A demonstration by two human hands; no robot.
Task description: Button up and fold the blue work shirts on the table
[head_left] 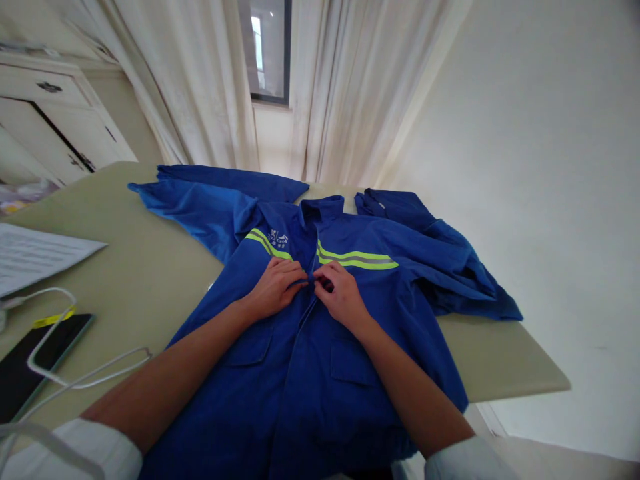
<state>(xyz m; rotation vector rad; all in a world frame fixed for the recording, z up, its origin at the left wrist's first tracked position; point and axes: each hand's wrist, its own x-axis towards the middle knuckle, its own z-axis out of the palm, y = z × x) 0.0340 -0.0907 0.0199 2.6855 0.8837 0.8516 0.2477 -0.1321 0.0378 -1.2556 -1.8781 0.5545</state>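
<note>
A blue work jacket with yellow-green reflective stripes lies spread out, its collar away from me and its sleeves out to both sides. At chest height, just below the stripes, my left hand pinches the edge of the front opening. My right hand grips the facing edge, thumb and fingers curled together. The fingertips of both hands almost meet at the front seam. Any button or snap between them is too small to make out. Above the hands the front gapes up to the collar; below them the two edges lie together.
The jacket rests on a beige table. Folded dark blue garments lie behind it. On the left are a printed sheet, a dark phone-like device and a white cable. A white wall stands on the right.
</note>
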